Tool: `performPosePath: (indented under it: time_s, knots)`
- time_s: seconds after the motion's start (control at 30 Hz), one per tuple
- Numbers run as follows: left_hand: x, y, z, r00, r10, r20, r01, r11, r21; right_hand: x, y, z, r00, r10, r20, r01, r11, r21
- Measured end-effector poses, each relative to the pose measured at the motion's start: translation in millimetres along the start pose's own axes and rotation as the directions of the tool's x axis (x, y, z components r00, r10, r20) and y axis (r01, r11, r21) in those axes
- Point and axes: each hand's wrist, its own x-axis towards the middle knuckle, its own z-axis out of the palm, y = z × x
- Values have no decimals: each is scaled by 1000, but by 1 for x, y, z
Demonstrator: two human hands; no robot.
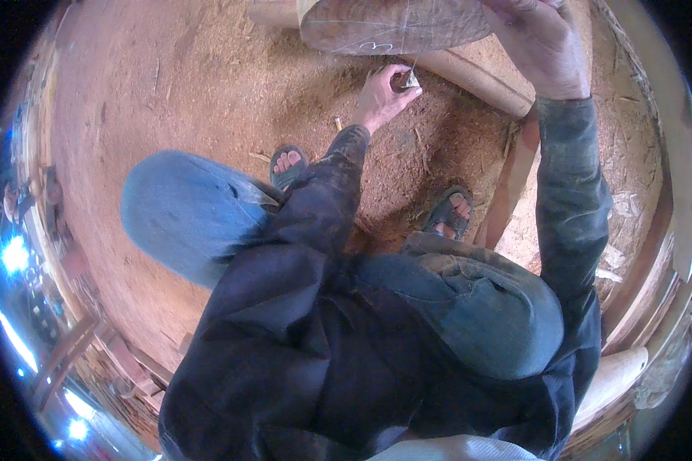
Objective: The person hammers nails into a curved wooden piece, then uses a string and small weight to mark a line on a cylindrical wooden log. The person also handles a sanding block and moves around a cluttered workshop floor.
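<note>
A large log (396,31) lies at the top of the view, its sawn end face toward me with thin lines and a white curved mark on it. Below that face, a small pointed metal plumb bob (412,80) hangs on a thin string. My left hand (384,97) curls its thumb and forefinger around the bob, low over the ground. Higher up, my right hand (544,48) is at the right side of the log's end. Its bent fingertips run out of the picture at the top, so what they grip is hidden.
Under the log lies a round timber (477,79) on the brown, sawdust-covered ground (184,92). A plank (507,184) runs along the right, beside more boards. My sandalled feet (287,165) are planted below the log. Wood pieces (119,357) are stacked at lower left.
</note>
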Motion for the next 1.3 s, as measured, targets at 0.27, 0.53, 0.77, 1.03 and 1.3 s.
performPosePath:
  time_s: [0.27, 0.53, 0.77, 1.03, 1.3]
  knots:
    - [1, 2, 1, 997, -69, 39, 72, 995, -71, 0, -3, 0, 999, -12, 37, 10, 999, 46]
    - [-2, 10, 2, 1000, -25, -6, 25, 999, -33, 1, -3, 1, 999, -25, 37, 25, 1000, 11]
    - [-4, 4, 2, 1000, -20, -11, 19, 999, -33, 2, -1, 1, 996, -45, 73, 44, 999, 11]
    - [-3, 0, 1, 999, 24, -27, -24, 1000, 15, 3, -2, 3, 998, -27, 62, 25, 999, 32]
    - [-4, 3, 1, 1000, -1, -21, 2, 1000, 25, 1, 5, -2, 998, -45, 38, 43, 998, 36]
